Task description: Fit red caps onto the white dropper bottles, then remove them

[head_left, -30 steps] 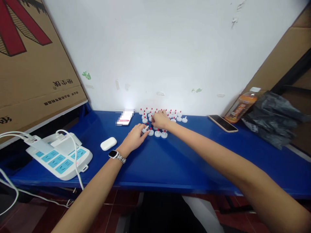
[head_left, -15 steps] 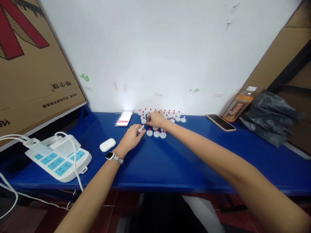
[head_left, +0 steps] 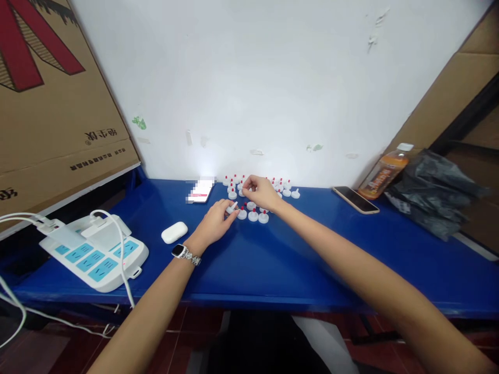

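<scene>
Several small white caps with red tips [head_left: 277, 186] stand clustered on the blue table [head_left: 273, 259] against the white wall. My left hand [head_left: 216, 221], with a watch on the wrist, rests on the table and pinches one white cap [head_left: 233, 208] at the cluster's near left edge. My right hand [head_left: 262, 191] hovers just above the cluster with thumb and forefinger pinched together; what they hold is too small to name. A short row of caps [head_left: 253, 215] sits just in front of both hands.
A white power strip [head_left: 97, 254] with plugged cables lies at the left, a white earbud case [head_left: 174, 231] beside it. A blurred card [head_left: 200, 190] lies near the wall. A phone [head_left: 355, 199], an orange bottle [head_left: 382, 172] and a black bag [head_left: 432, 197] are at the right. Cardboard boxes [head_left: 50, 104] flank the table.
My right hand has lifted slightly off the caps and its fingers have drawn into a pinch. My left hand stays on its cap with barely any shift.
</scene>
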Demonstrator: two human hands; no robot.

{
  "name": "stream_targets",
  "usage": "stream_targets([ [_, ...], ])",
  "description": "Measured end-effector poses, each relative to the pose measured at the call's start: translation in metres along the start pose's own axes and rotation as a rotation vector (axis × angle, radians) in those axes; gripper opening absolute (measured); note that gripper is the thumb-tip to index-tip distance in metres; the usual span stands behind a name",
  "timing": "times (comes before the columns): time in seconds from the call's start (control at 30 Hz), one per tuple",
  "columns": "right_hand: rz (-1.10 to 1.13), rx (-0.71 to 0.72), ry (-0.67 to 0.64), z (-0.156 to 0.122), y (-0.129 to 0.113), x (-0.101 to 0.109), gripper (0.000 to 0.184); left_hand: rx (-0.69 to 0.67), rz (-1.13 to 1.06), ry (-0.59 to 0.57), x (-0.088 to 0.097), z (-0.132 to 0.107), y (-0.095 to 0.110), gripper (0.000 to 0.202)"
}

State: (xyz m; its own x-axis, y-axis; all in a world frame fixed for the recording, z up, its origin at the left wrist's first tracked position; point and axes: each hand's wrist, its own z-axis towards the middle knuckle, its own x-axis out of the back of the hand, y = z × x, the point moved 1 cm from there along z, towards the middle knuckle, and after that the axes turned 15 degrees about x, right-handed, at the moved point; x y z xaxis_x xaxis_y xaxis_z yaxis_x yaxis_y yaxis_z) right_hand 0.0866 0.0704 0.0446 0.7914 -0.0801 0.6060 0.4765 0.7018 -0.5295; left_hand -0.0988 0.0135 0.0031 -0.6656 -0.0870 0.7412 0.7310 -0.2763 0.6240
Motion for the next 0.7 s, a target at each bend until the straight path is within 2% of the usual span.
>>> stream_targets([
  [0.2,0.454,-0.06,0.279,-0.04,-0.017,0.004,0.023,-0.131,-0.079,0.001,-0.001,-0.006,0.016,0.036],
  [0.33,0.639,-0.137,0.397,-0.056,-0.026,-0.001,0.029,-0.169,-0.045,-0.011,-0.003,-0.01,0.023,0.036],
  [0.5,0.689,-0.133,0.455,-0.062,-0.034,-0.006,0.026,-0.192,0.004,0.001,-0.008,-0.014,0.03,0.037],
  [0.7,0.565,-0.142,0.432,-0.064,-0.033,-0.01,0.03,-0.201,0.029,0.027,-0.008,-0.017,0.034,0.037],
])
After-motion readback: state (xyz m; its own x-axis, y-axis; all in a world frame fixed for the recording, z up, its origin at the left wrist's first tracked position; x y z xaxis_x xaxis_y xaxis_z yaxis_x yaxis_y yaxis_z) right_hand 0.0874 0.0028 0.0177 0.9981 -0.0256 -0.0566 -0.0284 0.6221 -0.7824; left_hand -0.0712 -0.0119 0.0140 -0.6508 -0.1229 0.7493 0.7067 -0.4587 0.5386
